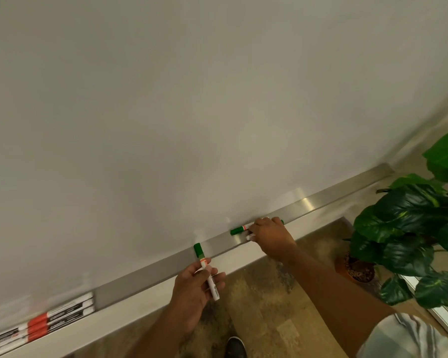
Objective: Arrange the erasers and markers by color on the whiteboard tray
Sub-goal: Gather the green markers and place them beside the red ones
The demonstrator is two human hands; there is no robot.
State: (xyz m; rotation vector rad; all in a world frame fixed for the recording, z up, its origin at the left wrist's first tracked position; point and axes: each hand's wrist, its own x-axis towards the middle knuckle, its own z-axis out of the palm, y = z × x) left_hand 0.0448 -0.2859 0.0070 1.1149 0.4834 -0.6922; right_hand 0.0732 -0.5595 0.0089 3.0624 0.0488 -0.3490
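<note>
Two green markers: raised marker (208,270) is pinched by left hand (193,286) near tray (150,277), lying marker (239,230) is gripped on tray by right hand (269,236) and could be nudged off the narrow edge.

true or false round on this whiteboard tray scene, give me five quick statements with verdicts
1. The left hand holds a green-capped marker. True.
2. The right hand hangs idle, away from the tray. False: it is on the tray, gripping a second green marker that lies there.
3. A group of orange-banded markers lies at the left end of the tray. True.
4. The whiteboard is covered in writing. False: it looks blank.
5. A potted plant stands to the left of the person. False: it stands to the right.
</note>
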